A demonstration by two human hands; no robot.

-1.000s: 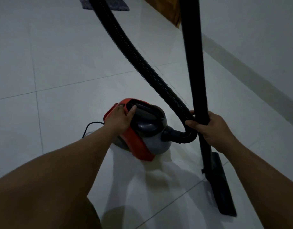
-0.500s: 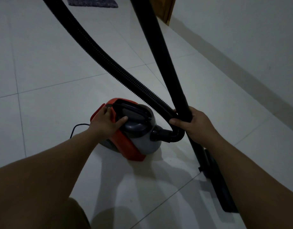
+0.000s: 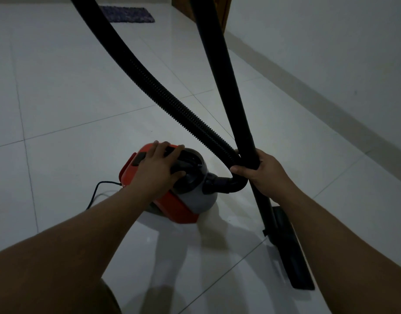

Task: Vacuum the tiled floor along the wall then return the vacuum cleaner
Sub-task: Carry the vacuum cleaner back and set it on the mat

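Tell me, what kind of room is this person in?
Probably a room or hallway in a home. The floor is big shiny white tiles, a small dark mat lies at the far end, and a wooden door stands by the plain white wall.

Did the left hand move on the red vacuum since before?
Yes. The left hand slid from the vacuum cleaner's red rear edge forward over its dark handle, toward the hose.

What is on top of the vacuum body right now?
The left hand lies across the top of the vacuum body, fingers spread over the dark handle recess. What sits directly beneath the palm is covered.
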